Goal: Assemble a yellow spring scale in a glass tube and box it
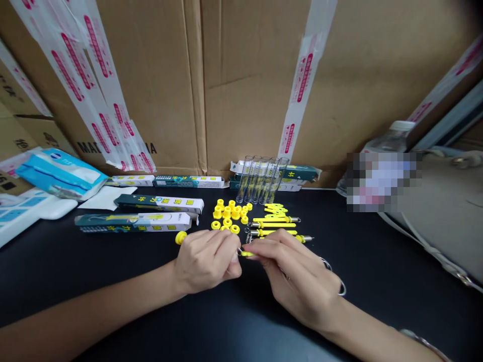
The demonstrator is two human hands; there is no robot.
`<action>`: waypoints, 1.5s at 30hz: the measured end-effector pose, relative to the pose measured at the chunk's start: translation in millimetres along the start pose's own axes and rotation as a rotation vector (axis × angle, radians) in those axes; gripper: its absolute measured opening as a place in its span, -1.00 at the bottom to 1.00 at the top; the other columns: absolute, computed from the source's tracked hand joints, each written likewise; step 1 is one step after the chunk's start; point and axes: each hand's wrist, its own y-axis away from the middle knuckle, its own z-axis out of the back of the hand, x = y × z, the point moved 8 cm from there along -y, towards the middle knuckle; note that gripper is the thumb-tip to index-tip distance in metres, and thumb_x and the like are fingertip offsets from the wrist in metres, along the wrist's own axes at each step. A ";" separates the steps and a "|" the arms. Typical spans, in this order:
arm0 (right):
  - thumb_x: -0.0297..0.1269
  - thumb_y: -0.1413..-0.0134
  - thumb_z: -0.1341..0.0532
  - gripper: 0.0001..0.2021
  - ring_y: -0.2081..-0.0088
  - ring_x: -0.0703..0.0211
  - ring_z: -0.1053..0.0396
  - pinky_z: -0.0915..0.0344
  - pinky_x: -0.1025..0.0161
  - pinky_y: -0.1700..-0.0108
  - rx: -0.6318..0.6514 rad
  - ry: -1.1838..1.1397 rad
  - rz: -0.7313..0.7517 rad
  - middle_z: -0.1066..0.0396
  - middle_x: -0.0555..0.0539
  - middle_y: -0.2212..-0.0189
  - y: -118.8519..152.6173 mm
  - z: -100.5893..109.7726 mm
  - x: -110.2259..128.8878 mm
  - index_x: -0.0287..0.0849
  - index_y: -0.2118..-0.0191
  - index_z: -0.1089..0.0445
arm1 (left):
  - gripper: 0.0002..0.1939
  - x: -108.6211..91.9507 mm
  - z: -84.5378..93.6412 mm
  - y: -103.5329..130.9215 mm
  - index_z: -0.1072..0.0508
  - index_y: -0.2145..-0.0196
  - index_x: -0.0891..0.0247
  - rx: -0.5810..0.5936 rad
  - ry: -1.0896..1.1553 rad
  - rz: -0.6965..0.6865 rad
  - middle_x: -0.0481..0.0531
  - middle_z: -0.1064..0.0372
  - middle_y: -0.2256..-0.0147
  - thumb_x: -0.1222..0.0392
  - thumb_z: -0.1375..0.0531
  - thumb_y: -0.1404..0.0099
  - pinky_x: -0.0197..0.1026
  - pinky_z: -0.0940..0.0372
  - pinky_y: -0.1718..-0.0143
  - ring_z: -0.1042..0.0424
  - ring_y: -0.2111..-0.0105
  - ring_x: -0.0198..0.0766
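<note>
This looks like a small assembly or packing workspace: large taped cartons [249, 100] back a black counter [221, 327] bearing printed boxes [136, 222], clear tubes [260, 176] and loose yellow parts [227, 213].

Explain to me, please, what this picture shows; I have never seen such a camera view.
No machine is here: a person works with two bare hands, seen from a camera worn on the head, looking forward and down. The right hand pinches a small yellow piece near a metal hook. The left hand is curled beside it; what it may hold is hidden. On the black table lie yellow caps, yellow rods with metal ends, and narrow printed boxes; clear tubes stand upright.
</note>
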 end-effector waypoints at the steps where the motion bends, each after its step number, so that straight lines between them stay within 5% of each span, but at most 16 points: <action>1: -0.79 -0.16 -0.19 -0.68 0.31 0.13 -0.46 -0.47 0.21 0.30 0.001 0.006 0.009 -0.58 -0.19 0.32 1.0 0.1 0.1 -0.38 0.05 -0.48 | -0.74 0.1 0.0 0.1 -0.27 0.48 0.19 -0.002 -0.002 0.000 -0.11 -0.32 0.63 0.41 0.05 -0.29 -0.23 -0.18 0.59 -0.31 0.67 -0.31; 12: -0.66 -0.27 -0.17 -0.73 0.38 0.09 -0.52 -0.48 0.19 0.42 0.074 0.146 0.135 -0.61 -0.23 0.30 4.9 -4.7 23.4 -0.48 -0.05 -0.42 | -0.59 -4.6 -0.1 -1.5 -0.25 0.47 0.18 -0.035 0.075 -0.033 -0.10 -0.29 0.65 0.27 0.17 -0.52 -0.19 -0.14 0.62 -0.29 0.68 -0.29; 21: -0.62 -0.29 -0.19 -0.78 0.37 0.16 -0.59 -0.53 0.27 0.35 0.052 0.186 0.084 -0.65 -0.12 0.33 -9.5 11.2 8.9 -0.29 0.03 -0.45 | -0.75 10.6 -0.6 0.6 -0.23 0.43 0.17 -0.043 0.119 0.073 -0.13 -0.32 0.62 0.45 0.07 -0.32 -0.23 -0.12 0.62 -0.27 0.67 -0.33; 28: -0.65 -0.30 -0.17 -0.78 0.29 0.20 -0.56 -0.49 0.27 0.20 0.056 0.011 -0.015 -0.60 -0.11 0.30 -1.7 3.3 -9.9 -0.25 0.11 -0.47 | -0.76 9.5 0.0 -1.9 -0.23 0.45 0.17 -0.036 0.144 0.062 -0.13 -0.30 0.62 0.44 0.06 -0.28 -0.25 -0.13 0.61 -0.28 0.67 -0.34; 45: -0.75 -0.17 -0.20 -0.72 0.25 0.10 -0.56 -0.48 0.20 0.27 0.019 0.005 0.030 -0.61 -0.20 0.29 -3.0 8.8 -0.9 -0.31 0.12 -0.48 | -0.80 3.0 0.4 1.2 -0.23 0.43 0.16 -0.051 0.117 0.004 -0.15 -0.23 0.63 0.42 0.02 -0.27 -0.22 -0.07 0.61 -0.20 0.67 -0.31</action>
